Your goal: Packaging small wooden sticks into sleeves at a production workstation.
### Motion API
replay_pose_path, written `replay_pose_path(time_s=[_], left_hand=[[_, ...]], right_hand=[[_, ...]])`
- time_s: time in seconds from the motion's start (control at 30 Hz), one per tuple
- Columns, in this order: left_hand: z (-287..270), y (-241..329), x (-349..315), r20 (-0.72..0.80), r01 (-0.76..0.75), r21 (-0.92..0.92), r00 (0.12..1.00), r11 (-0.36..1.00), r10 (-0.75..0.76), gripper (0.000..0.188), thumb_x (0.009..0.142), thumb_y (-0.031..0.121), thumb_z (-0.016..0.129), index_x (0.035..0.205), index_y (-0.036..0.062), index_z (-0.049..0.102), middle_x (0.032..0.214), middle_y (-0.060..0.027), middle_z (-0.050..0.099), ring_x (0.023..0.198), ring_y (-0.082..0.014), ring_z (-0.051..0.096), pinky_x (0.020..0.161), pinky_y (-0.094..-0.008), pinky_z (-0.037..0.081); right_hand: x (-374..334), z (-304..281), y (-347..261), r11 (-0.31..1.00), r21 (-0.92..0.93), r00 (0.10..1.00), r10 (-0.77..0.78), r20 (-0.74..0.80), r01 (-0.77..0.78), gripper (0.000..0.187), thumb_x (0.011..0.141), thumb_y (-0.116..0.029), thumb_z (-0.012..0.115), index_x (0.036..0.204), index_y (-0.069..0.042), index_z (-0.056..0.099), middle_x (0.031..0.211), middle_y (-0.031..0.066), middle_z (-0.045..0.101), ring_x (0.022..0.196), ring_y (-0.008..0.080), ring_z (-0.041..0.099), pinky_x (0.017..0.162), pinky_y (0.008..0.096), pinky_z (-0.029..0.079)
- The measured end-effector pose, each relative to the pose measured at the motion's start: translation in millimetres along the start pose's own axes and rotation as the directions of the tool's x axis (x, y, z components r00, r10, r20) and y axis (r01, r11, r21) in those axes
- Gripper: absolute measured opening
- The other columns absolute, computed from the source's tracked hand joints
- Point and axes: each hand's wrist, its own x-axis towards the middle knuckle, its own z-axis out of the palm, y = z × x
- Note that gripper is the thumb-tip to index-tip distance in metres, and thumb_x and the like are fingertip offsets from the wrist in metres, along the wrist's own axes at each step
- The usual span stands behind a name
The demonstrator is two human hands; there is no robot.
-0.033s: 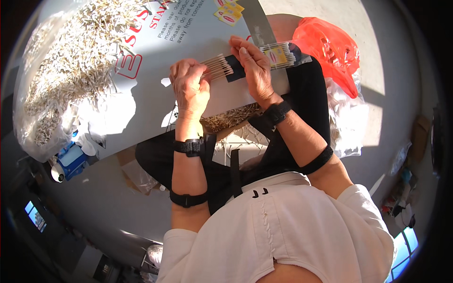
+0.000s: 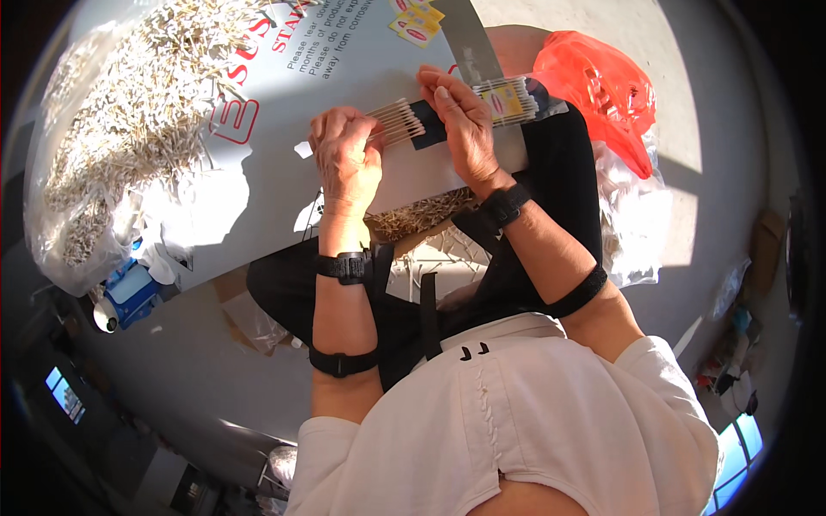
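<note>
White cotton-tipped sticks (image 2: 398, 124) sit in a flat row over the pale-grey board (image 2: 280, 176), ends pinched in the left hand (image 2: 346, 148); right hand (image 2: 465, 129) curls by the yellow-labelled swab pack (image 2: 509, 101), can't tell if it's gripping. Red plastic bag (image 2: 594, 82) sits beyond.

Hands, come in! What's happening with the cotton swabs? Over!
Left hand at swab row, grip hidden. Right hand over dark strip, beside yellow-labelled swab pack. Red bag off right, not blocking.
</note>
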Motion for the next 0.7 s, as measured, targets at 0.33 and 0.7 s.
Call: replay_pose_path(time_s=[0.33,0.7], left_hand=[[4.4,-3.1,3.8,0.054,0.028,-0.058,0.998,0.998,-0.024,0.017,0.068,-0.002,0.070,0.080,0.0088,0.064,0.094,-0.0040,0.058,0.100,-0.0293,0.051,0.086,-0.0416,0.041],[6.9,-25.1,25.1,0.074,-0.003,0.063,0.997,0.998,-0.002,0.014,0.079,0.006,0.068,0.093,0.0090,0.066,0.102,-0.0046,0.058,0.104,-0.0285,0.049,0.091,-0.0420,0.041]], right_hand=[[0.6,-1.9,-0.9,0.998,-0.047,0.999,-0.032,0.023,0.033,0.031,0.103,-0.014,0.046,0.124,0.006,0.057,0.137,0.0153,0.052,0.126,0.0201,0.051,0.110,0.0310,0.039],[-0.4,5.1,3.4,0.990,-0.113,0.997,-0.082,0.011,0.083,0.031,0.103,-0.015,0.047,0.124,0.005,0.058,0.137,0.0140,0.053,0.123,0.0175,0.051,0.107,0.0284,0.040]])
